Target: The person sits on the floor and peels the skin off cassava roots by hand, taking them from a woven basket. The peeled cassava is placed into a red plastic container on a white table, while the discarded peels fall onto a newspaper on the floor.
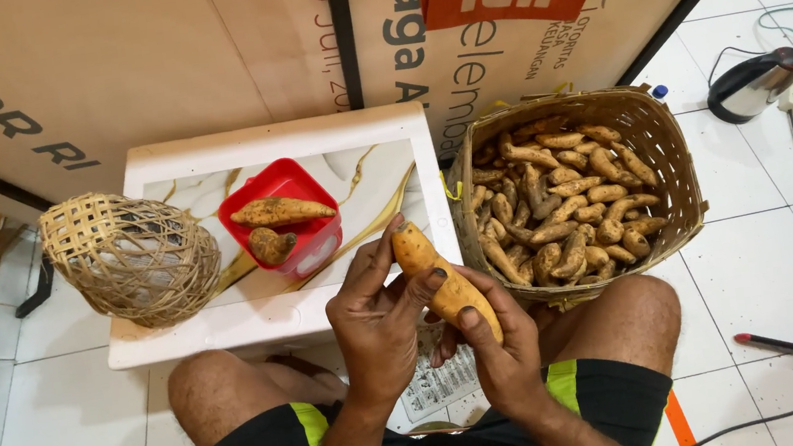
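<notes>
Both hands grip one sweet potato (444, 283), its long axis slanting: left hand (378, 321) closed near its upper end, right hand (497, 347) closed on its lower end.

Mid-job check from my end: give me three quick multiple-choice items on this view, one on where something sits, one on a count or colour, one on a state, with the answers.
1. Where is the large woven basket of sweet potatoes?
A. On the white low table
B. On the tiled floor to the person's right
C. On the person's lap

2. How many sweet potatoes lie in the red square plastic container?
A. Two
B. Five
C. None

3. What is the state of the orange sweet potato in front of the person?
A. Lying loose on the table
B. Dropped on the floor
C. Held in both hands

Answers: 1 B, the basket stands on floor tiles beside the white low table. 2 A, one long and one short tuber show in it. 3 C, the left hand and right hand both grip it.
</notes>
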